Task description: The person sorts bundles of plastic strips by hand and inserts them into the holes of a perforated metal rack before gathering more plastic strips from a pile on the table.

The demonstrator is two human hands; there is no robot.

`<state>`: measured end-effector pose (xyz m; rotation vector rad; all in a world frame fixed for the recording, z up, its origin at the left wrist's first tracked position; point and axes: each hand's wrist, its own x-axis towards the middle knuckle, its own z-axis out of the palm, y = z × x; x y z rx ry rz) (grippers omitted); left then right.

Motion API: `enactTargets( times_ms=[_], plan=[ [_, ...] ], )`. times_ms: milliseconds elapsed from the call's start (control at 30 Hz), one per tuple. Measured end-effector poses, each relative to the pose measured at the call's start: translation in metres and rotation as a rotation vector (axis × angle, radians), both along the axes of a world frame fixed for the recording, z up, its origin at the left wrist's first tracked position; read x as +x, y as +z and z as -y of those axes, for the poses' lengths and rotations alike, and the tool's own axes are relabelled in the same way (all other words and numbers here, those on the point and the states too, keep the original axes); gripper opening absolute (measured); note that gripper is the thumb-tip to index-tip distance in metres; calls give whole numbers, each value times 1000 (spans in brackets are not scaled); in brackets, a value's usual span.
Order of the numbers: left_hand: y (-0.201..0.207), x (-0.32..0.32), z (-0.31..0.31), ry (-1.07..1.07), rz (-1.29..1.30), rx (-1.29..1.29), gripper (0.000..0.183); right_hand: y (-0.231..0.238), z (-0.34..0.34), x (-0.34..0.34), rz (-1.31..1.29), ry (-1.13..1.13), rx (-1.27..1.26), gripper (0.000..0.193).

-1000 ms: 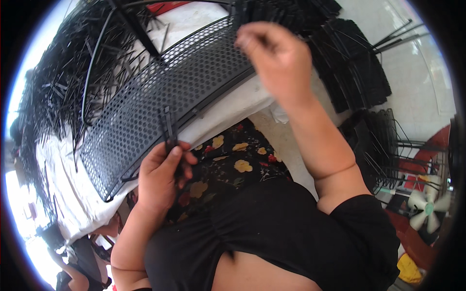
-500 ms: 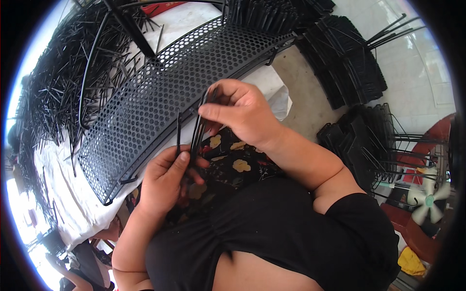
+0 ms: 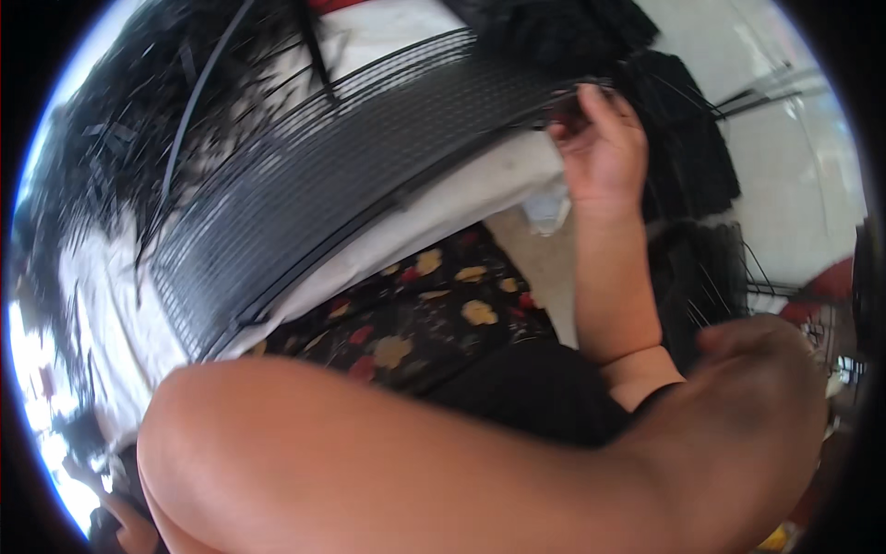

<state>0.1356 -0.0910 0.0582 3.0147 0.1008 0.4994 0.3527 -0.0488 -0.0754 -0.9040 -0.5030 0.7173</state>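
A long black panel of perforated mesh (image 3: 323,175) lies aslant over a white cloth (image 3: 480,180). My right hand (image 3: 604,152) is at the panel's far right end, its fingers curled round the corner there. Across the lower part of the view stretches my left forearm, reaching over to my right side. My left hand (image 3: 757,379) is blurred by motion there, beside stacked black parts (image 3: 683,268); its fingers cannot be made out. The thin black strips held a moment ago do not show in either hand.
A large heap of thin black strips (image 3: 101,157) covers the left of the cloth. A black bar (image 3: 312,51) rises at the panel's back edge. More black parts (image 3: 683,129) are stacked at the right, with rods sticking out. Flowered fabric (image 3: 434,295) covers my lap.
My hands have parted from the black strips held between them. The right hand has moved to the panel's far right end. My left arm has swung across my body to the right.
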Motion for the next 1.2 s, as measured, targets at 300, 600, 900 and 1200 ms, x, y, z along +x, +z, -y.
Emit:
enactTargets(
  times_ms=[300,600,900,1200],
  plan=[
    [17,-13,-12,-93,-81,96,26,-5,10,37,44,-137,23,2],
    [1,-34,-31,370,-291,32,30,-1,17,23,85,55,-64,11],
    [-105,-52,-58,566,249,-2118,27,-12,19,-66,-174,673,-203,11],
    [-131,-91,-55,777,127,-1743,15,-26,13,-111,-4,803,-363,8]
  ],
)
